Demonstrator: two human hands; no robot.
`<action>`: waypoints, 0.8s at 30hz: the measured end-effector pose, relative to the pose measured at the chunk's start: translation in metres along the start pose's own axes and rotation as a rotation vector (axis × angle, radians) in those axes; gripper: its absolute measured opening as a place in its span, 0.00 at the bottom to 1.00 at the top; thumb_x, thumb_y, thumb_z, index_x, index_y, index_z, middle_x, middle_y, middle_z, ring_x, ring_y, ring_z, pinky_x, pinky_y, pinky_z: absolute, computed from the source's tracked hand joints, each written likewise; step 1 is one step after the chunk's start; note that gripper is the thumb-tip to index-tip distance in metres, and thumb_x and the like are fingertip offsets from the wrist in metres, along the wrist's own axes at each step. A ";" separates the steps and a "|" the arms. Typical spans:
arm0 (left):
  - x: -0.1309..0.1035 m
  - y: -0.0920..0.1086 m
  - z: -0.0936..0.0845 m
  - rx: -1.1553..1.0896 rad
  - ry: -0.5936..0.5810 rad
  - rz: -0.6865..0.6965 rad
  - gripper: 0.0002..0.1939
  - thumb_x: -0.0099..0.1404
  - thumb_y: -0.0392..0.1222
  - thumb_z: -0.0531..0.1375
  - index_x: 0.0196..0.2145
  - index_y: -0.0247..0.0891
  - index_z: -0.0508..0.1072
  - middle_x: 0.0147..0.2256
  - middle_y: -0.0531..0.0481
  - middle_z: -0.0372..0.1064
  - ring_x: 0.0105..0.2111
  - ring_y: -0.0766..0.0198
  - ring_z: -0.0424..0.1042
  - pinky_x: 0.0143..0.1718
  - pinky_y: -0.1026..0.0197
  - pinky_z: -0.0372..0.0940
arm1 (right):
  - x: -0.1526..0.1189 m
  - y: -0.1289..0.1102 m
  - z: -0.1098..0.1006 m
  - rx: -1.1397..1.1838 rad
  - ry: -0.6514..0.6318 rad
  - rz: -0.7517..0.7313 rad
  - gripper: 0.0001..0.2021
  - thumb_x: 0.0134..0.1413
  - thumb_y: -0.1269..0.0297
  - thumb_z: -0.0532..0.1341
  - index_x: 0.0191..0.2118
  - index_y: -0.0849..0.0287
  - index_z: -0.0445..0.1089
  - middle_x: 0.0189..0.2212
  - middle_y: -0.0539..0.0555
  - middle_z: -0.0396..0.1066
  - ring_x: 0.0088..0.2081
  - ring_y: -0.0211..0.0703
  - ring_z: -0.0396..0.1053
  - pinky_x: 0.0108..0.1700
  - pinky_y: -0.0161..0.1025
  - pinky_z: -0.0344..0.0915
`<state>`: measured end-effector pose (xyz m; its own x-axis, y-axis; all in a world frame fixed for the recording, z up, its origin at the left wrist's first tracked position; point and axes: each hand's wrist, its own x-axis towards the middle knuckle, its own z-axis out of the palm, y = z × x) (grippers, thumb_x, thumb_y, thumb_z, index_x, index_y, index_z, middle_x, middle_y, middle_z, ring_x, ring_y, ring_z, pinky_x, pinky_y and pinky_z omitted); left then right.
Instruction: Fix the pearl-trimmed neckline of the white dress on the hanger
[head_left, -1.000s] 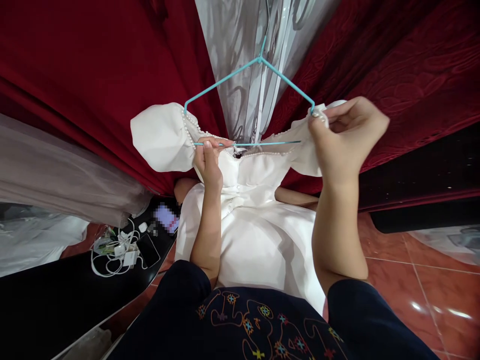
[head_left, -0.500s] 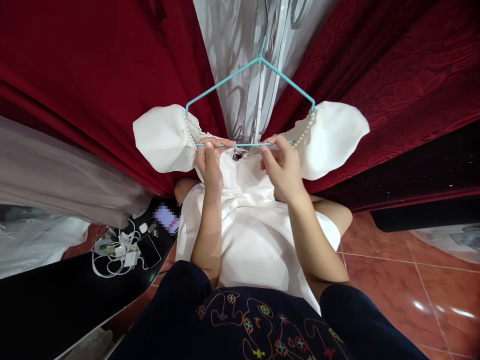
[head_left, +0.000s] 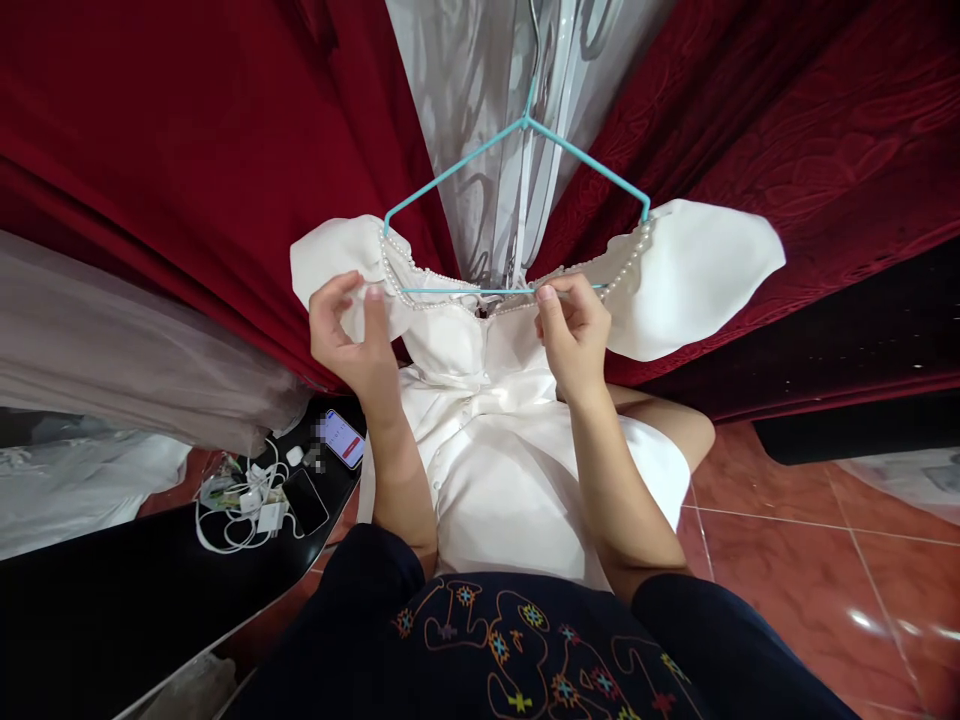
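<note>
- Off the hanger bar (head_left: 465, 291), my left hand (head_left: 356, 340) has moved outward to the sleeve (head_left: 330, 250); fingers curled, can't tell if gripping.
- My right hand (head_left: 576, 340) pinches the bar.
- Dress (head_left: 510, 490) spreads below my fingers.

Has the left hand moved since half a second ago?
Yes: leftward, judged against the black table; the left hand has left the hanger's lower bar and is by a puffed sleeve.

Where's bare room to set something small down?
On the left part of the black table, between its front edge and the white cables, and on the floor tiles right of the white dress. The table's far end is crowded: cables, dark phone, lit phone.
</note>
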<state>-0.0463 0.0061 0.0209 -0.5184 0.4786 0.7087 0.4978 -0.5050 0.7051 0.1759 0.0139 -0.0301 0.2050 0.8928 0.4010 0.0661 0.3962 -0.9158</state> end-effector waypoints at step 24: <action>0.046 -0.119 -0.009 -0.050 -0.027 -0.146 0.06 0.69 0.33 0.62 0.36 0.43 0.78 0.35 0.54 0.77 0.40 0.60 0.75 0.54 0.52 0.70 | 0.007 -0.003 -0.012 -0.142 -0.061 -0.028 0.21 0.67 0.40 0.63 0.37 0.55 0.73 0.26 0.47 0.61 0.29 0.35 0.58 0.32 0.37 0.54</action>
<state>-0.1352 0.0818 -0.0303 -0.5638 0.5681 0.5995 0.3831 -0.4631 0.7992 0.1890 0.0168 -0.0248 0.1413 0.8952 0.4227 0.2092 0.3904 -0.8966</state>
